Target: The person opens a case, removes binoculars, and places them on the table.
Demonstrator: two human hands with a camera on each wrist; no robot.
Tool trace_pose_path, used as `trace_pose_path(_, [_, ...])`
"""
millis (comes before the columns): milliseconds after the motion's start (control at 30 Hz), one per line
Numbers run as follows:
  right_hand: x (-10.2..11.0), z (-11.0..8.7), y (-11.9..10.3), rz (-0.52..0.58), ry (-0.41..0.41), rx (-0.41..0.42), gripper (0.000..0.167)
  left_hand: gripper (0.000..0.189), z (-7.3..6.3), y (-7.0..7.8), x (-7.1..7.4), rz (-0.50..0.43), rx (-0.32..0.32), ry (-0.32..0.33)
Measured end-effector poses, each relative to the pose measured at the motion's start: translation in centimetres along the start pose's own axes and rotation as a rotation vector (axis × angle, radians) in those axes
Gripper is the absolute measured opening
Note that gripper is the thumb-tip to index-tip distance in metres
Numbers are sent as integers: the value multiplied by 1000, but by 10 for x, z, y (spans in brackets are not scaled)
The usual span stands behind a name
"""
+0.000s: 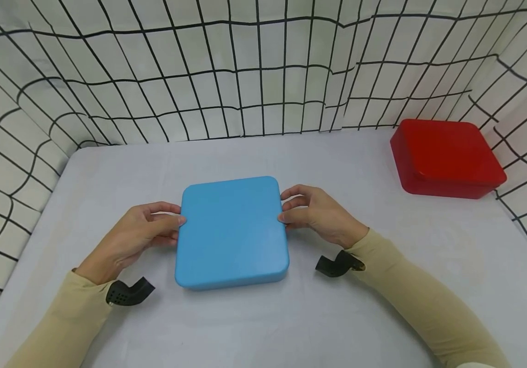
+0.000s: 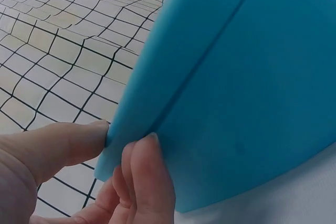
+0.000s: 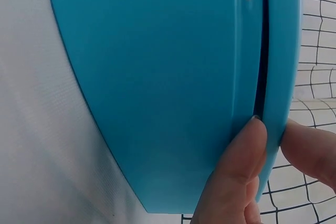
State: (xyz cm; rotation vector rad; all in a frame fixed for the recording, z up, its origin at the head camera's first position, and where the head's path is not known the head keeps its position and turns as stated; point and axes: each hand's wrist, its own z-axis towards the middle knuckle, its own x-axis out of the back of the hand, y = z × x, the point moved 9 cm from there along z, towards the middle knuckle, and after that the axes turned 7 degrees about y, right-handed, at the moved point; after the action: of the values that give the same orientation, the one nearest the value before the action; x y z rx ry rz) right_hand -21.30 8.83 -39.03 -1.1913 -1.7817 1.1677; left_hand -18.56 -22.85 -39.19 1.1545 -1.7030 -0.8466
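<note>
A light blue square box with rounded corners lies on the white table, its lid on top. At the lid's left edge my left hand pinches the rim, thumb above and fingertips beneath it; the left wrist view shows the narrow seam by those fingertips. My right hand pinches the opposite edge, with its thumb on the lid's upper side. Along that side a dark slit shows between the lid and the box wall, wider toward the top of the right wrist view. The box's inside is hidden.
A closed red box stands at the back right of the table. White walls with a black grid rise behind and at both sides. A black curved piece sits at the left wrist, and a similar one at the right.
</note>
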Motion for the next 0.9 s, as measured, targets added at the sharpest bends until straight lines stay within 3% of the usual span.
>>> trace_pose_path(900, [-1, 0, 4, 23, -46, -26, 51, 50, 1, -2, -4, -40, 16, -50])
